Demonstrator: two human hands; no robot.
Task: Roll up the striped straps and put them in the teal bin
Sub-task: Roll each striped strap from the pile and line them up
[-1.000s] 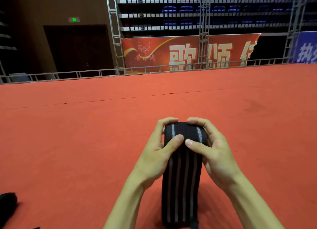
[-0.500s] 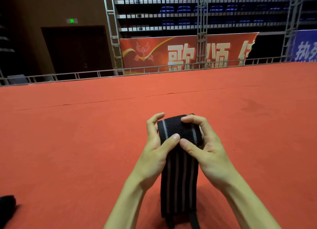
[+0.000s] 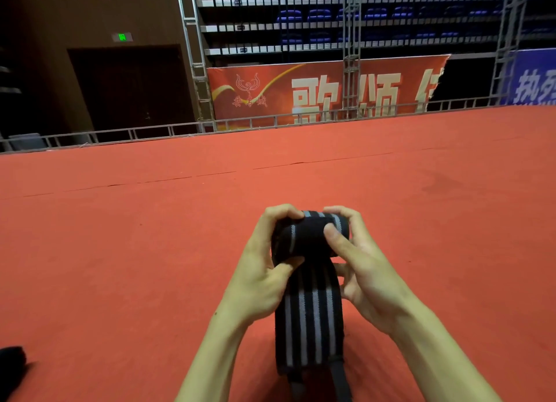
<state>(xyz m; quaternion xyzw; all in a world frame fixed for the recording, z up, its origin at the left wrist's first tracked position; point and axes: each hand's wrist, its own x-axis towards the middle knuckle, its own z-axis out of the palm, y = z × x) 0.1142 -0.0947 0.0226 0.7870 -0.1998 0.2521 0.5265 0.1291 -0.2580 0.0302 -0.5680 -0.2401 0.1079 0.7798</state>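
Observation:
A black strap with grey stripes (image 3: 310, 320) lies lengthwise on the red carpet, its far end wound into a thick roll between my hands. My left hand (image 3: 258, 278) grips the roll's left end, fingers curled over the top and thumb under its front. My right hand (image 3: 364, 269) grips the right end, with the thumb pressed on the roll's front face. The flat tail runs back toward me and ends in a narrow black tab near the bottom edge. No teal bin is in view.
A dark object (image 3: 10, 368) lies on the carpet at the far left bottom. Red carpet (image 3: 150, 251) stretches all around. A metal rail (image 3: 240, 124) edges the platform at the back, with a red banner and truss posts behind it.
The roll has grown thicker and the flat tail shorter. Both hands shifted their grip round the roll, and the tail's end with the tab has come into view.

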